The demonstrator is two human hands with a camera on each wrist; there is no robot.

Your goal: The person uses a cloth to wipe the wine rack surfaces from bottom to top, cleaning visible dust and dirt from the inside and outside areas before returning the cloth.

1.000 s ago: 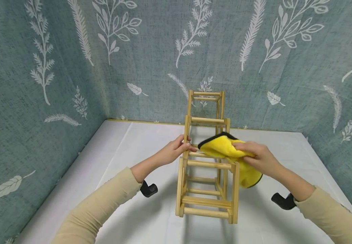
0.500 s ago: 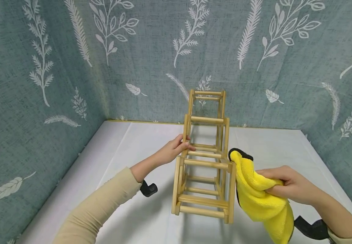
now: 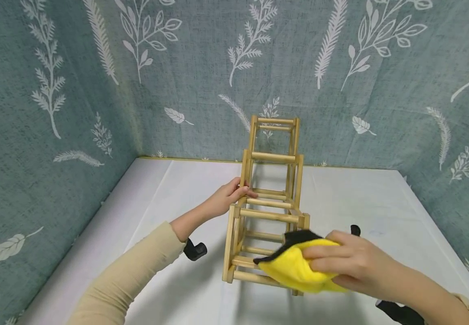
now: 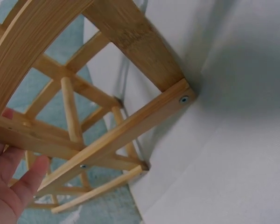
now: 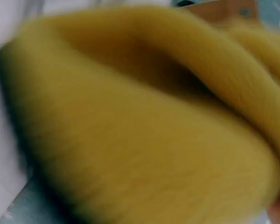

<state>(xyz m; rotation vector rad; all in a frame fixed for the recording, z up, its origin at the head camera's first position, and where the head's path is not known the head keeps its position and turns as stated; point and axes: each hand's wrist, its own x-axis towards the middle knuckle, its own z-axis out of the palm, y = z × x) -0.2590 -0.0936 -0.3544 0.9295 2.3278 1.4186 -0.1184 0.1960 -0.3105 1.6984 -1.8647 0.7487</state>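
Note:
A stepped wooden rack (image 3: pixel 268 215) of slats and round rods stands in the middle of the head view. My left hand (image 3: pixel 227 197) grips its left side at the middle tier, thumb and fingers around a bar; the left wrist view shows the fingers (image 4: pixel 31 179) on that wooden piece. In my right hand (image 3: pixel 358 262) is a yellow cloth (image 3: pixel 299 266) with a black edge, pinched between thumb and fingers. The cloth hangs in front of the rack's near right corner and hides part of it. Blurred yellow cloth (image 5: pixel 144 121) fills most of the right wrist view.
The rack stands on a white-covered table (image 3: pixel 169 280). Grey-green fabric (image 3: pixel 202 67) with white leaf patterns hangs behind and at both sides. Black wrist mounts (image 3: pixel 195 249) sit on both wrists.
My right hand swings the cloth from the middle tier out to the right, then back left to the near lower end. The rack's near end shifts slightly left, my left hand still on it.

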